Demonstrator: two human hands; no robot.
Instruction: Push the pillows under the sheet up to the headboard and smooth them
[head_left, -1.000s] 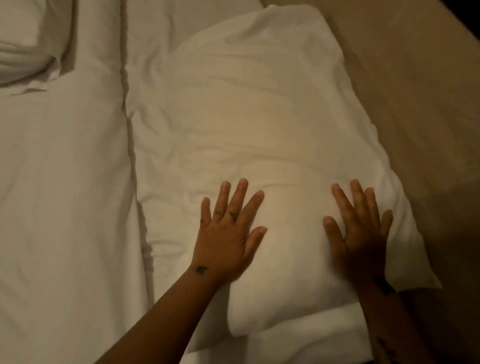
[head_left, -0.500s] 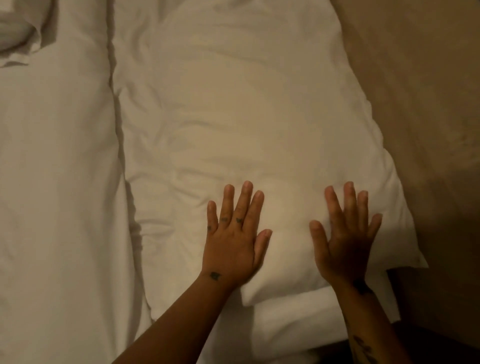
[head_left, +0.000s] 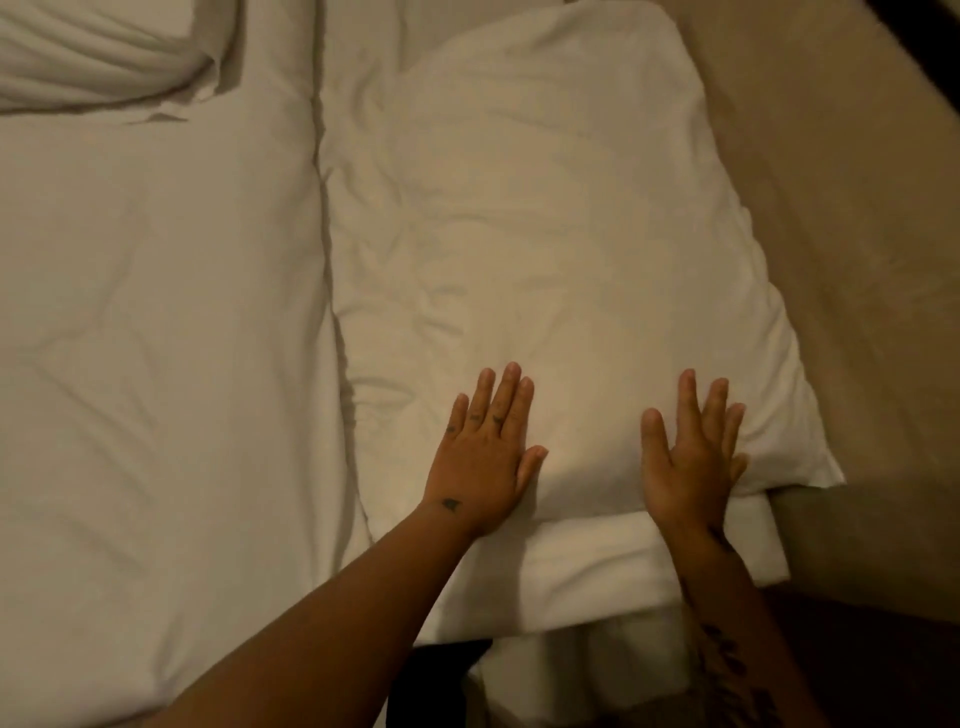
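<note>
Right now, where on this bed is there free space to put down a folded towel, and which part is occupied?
Free: the wide flat sheet left of the long crease, below the bunched fabric in the top-left corner. Occupied: the pillow, with the left hand and right hand lying flat on its near end.

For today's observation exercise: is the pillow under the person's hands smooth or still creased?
Still creased. The pillow shows wrinkles across its middle and left side, while the left hand and right hand lie flat and open on its near end.

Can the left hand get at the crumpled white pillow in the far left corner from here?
Probably not without leaning: the left hand lies flat on the near white pillow, with open bedding before the crumpled white pillow.
</note>
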